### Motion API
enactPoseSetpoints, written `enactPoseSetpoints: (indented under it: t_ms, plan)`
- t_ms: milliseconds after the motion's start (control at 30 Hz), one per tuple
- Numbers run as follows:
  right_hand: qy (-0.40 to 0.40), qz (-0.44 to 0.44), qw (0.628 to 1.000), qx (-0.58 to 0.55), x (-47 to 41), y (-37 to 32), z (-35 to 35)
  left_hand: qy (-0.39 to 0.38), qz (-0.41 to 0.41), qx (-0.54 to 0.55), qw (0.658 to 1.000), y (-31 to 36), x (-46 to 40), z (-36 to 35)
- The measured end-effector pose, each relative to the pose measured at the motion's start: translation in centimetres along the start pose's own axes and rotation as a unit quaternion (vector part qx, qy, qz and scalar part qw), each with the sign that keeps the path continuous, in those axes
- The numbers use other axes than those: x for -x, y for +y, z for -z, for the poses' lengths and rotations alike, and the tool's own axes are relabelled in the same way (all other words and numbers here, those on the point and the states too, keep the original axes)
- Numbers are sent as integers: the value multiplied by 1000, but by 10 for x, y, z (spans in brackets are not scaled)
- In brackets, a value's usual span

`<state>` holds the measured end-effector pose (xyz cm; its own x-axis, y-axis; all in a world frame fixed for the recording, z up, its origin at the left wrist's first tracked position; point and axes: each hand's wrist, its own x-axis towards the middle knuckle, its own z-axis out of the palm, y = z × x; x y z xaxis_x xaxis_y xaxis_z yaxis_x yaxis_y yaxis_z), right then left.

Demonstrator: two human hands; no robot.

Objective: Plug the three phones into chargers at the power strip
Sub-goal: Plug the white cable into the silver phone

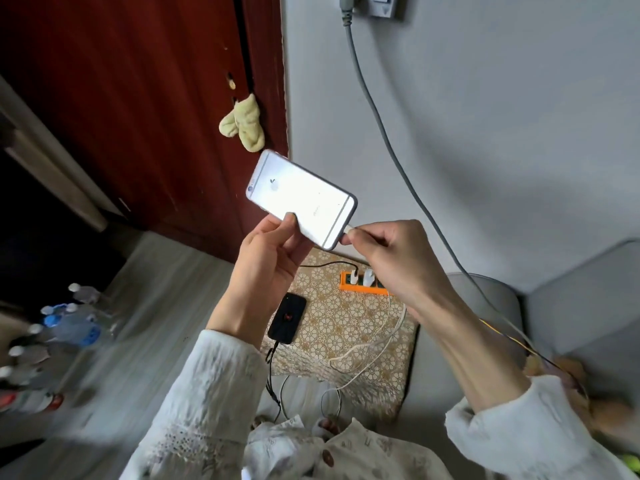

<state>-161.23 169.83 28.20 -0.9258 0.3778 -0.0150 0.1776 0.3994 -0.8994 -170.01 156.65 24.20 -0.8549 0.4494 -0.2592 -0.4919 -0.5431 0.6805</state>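
Grey sofa (571, 306) seat carries a patterned cushion (346, 327); on it an orange power strip (360, 287) with two white chargers (362, 275) plugged in, and a black phone (287, 318) lying flat with a black cable at its bottom end. Silver phone (298, 199) is held up in the air above the cushion, back facing the camera. Left hand (273, 254) grips its lower edge, thumb on the back. Right hand (394, 251) fingers are clamped on the white cable (367, 355) plug at the phone's bottom port.

Step in hand looks like seating the plug in the silver phone. To do it well: keep the left hand steady, line the plug straight with the port, push in along the phone's long axis, no wiggle, then lay the phone on the cushion with slack in the cable.

Hard to tell: whether the plug is fully in, since fingers cover the port. Right hand hides part of the power strip, so free sockets are unclear. Third phone not visible. Which charger feeds the white cable is unclear. Bottles (69, 327) on the floor are blurred.
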Motion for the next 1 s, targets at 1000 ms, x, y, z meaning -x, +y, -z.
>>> enactPoseSetpoints:
  t_ms: [1000]
  plan:
    - [-25, -514, 847, -131, -67, 362, -197, -24, 224, -733, 641, -238, -118, 281]
